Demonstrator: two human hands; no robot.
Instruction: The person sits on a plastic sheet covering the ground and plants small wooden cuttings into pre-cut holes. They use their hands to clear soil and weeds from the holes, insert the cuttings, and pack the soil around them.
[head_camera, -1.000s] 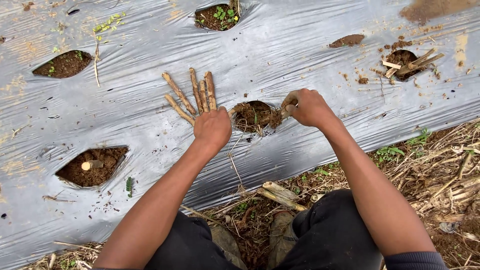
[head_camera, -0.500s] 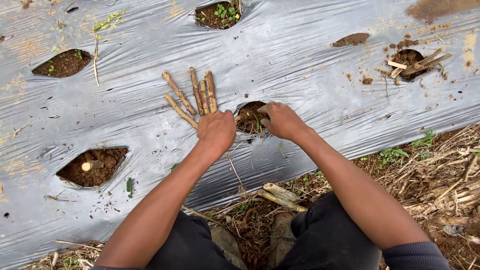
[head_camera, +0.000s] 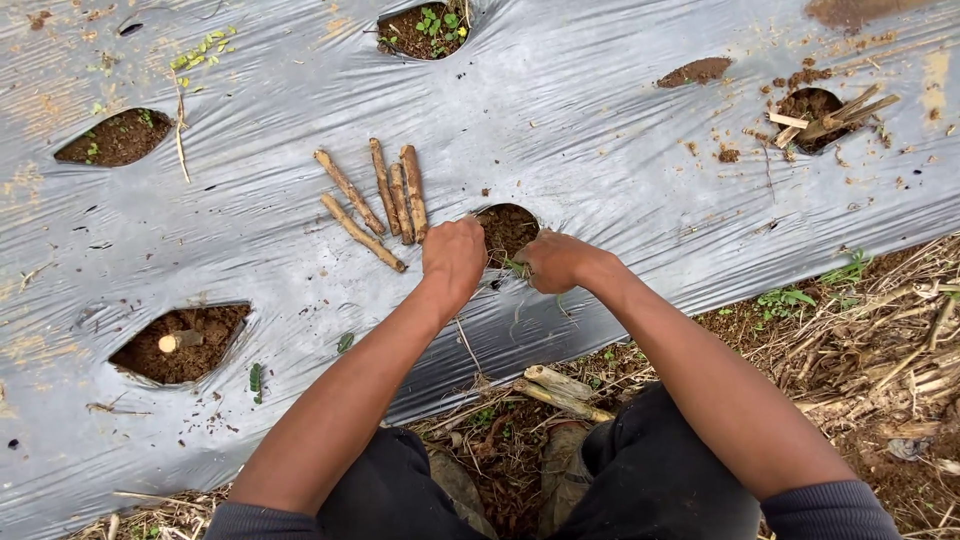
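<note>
planting hole (head_camera: 508, 226) just beyond both hands, left hand (head_camera: 453, 255), right hand (head_camera: 553, 262)

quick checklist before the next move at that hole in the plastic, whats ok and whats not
1. Both hands at the hole: ok, left hand and right hand sit at its near rim.
2. Soil exposed in the hole: ok.
3. Stick cuttings within reach: ok, lying on the plastic sheet beside the left hand.
4. Cutting set in this hole: cannot tell, hands hide part of it.
5. What the hands grip: cannot tell.
</note>
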